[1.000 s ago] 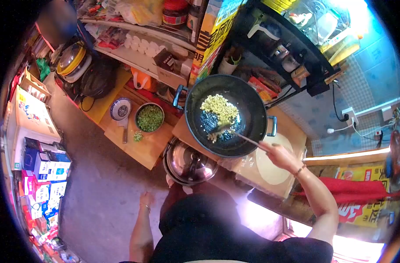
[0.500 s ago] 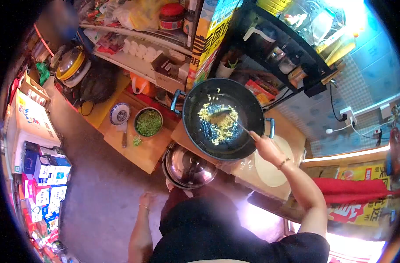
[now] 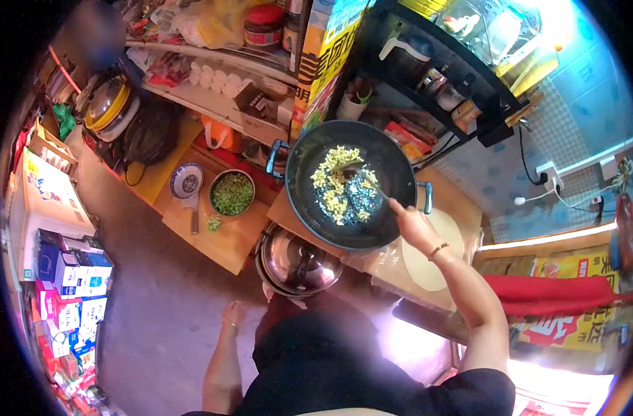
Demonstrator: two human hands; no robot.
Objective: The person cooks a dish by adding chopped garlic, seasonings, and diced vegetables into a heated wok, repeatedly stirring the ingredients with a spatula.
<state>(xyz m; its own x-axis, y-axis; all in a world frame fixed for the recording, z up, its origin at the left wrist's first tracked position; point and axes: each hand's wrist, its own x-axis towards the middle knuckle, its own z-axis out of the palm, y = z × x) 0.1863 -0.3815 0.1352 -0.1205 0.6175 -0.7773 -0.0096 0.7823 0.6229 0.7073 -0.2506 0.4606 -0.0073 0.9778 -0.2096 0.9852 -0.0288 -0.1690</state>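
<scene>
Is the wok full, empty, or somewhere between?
Partly filled: the wok holds small yellowish pieces spread mid-pan, with dark bottom and wall showing around them.

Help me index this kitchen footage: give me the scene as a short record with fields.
Right hand: gripping the long-handled utensil
Utensil position: head down in the pan
Left hand: low, away from the counter; nothing visible in it
Pan: dark, round, two side handles
Pan contents: small yellowish pieces, spread unevenly
Wooden board: bowl of chopped greens, patterned bowl, knife
Beside the pan, under the right forearm: pale round sheet
Near the person's legs: shiny metal lid
</scene>
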